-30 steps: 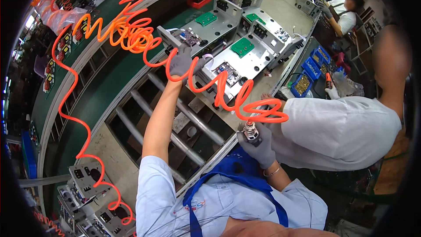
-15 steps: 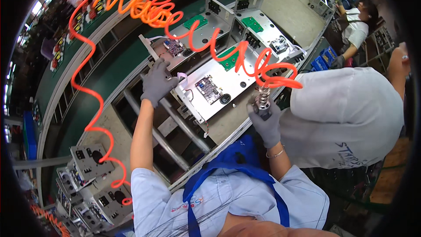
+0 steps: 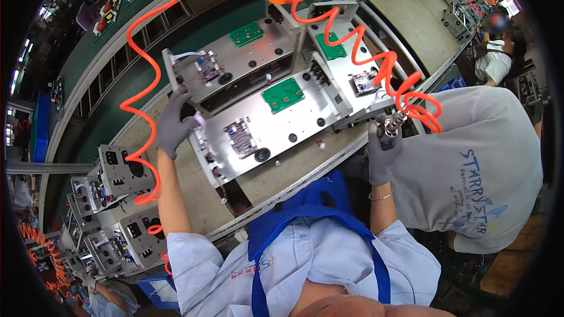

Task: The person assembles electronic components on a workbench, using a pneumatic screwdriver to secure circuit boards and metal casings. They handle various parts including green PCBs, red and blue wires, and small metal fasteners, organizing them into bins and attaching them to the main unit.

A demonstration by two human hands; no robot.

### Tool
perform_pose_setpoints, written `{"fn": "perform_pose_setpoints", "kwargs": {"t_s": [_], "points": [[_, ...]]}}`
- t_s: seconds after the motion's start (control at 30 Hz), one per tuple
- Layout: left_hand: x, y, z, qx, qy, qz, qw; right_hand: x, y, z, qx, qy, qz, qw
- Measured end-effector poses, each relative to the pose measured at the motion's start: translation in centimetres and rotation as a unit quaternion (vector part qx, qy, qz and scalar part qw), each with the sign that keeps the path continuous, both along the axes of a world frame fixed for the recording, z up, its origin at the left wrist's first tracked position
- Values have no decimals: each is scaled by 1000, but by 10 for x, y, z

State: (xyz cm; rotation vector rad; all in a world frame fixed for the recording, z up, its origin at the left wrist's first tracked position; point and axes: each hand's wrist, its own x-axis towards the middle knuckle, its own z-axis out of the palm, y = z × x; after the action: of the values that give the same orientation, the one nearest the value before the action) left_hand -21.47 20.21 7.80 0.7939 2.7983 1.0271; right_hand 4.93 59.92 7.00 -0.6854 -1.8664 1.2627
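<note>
A silver metal chassis lies nearest me, bearing a green circuit board, a populated control board and black round grommets. My left hand, in a grey glove, is closed on its left end, thumb and fingers at the end plate beside a white ribbon cable. Over at the right, my gloved right hand is wrapped round an air screwdriver, close to the bench edge. An orange coiled hose runs up from the tool. Loose wires hang off the chassis's near left corner.
A second chassis lies behind, and a third adjoins on the right. A co-worker in a grey shirt sits close to my right arm. More metal units stand at lower left. Another orange hose hangs at left.
The view has shifted. My left hand and the near chassis have moved left, covering the metal pipes seen before. My right hand, still holding the air screwdriver, is farther right.
</note>
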Motion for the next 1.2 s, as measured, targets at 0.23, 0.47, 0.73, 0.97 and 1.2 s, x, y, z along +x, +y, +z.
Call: {"fn": "perform_pose_setpoints", "kwargs": {"t_s": [0.23, 0.47, 0.73, 0.97, 1.2], "points": [[13, -103, -4, -97, 2, 82, 992, 24, -7, 3, -31, -13, -37, 999], [50, -58, 30, -169, 58, 117, 977, 3, 45, 17, 71, -53, -31, 996], [162, 86, 87, -201, 171, 68, 962, -34, 135, -16, -48, -78, 39, 995], [187, 304, 72, -63, 64, -269, 959, -72, 209, -71, -21, -166, 62, 984], [84, 507, -1, -220, 193, -423, 858, -45, 258, -19, -50, -131, 35, 989]]}}
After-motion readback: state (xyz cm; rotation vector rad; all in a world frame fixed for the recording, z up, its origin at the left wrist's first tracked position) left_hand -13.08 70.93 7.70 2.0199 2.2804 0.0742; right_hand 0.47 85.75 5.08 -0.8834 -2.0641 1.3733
